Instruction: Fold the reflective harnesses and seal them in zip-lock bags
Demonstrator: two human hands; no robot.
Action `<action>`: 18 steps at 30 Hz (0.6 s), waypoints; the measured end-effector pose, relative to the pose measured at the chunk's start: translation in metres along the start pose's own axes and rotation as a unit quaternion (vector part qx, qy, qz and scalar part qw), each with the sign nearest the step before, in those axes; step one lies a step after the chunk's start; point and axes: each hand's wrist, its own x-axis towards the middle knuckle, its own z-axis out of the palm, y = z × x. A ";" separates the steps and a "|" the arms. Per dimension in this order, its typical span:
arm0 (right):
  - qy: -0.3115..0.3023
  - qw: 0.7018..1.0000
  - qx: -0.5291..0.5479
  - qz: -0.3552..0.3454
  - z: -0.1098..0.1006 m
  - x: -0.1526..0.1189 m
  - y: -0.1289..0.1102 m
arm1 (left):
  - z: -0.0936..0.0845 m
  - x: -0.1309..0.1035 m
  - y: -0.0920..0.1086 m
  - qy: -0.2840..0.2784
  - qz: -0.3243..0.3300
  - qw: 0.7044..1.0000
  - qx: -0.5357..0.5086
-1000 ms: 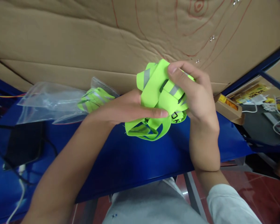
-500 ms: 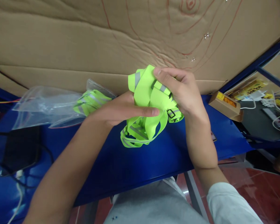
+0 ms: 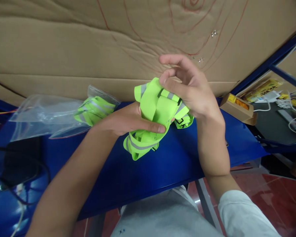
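Observation:
A bundle of neon yellow-green straps (image 3: 150, 102) with grey reflective stripes and black buckles is held above the blue table. My left hand (image 3: 130, 121) grips it from the left, thumb across the front, its other fingers hidden behind. My right hand (image 3: 187, 82) is at the bundle's upper right, its index finger raised and its thumb and another finger close together at the strap's edge. Whether it pinches the strap is unclear. Another rolled neon strap (image 3: 185, 121) lies behind, below my right hand.
Clear plastic bags (image 3: 46, 112) and a bagged neon bundle (image 3: 95, 110) lie left on the blue table (image 3: 143, 177). A black device (image 3: 22, 161) with cables is farther left. Cardboard (image 3: 64, 49) stands behind. A small carton (image 3: 236, 108) sits at the right.
My right hand's fingers have lifted and spread from the top of the bundle. The lower loops have shifted and hang closer together, and my left thumb sits slightly lower.

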 end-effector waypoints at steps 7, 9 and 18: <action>0.000 1.000 0.025 0.008 0.002 0.009 0.022 | 0.007 0.007 -0.005 0.143 0.099 0.985 -0.021; 0.002 1.000 -0.017 -0.019 0.004 0.012 0.028 | 0.006 0.013 -0.009 0.166 0.101 0.979 -0.058; 0.072 0.980 -0.152 -0.102 0.016 0.006 0.019 | 0.005 0.013 -0.005 0.244 0.190 0.950 -0.042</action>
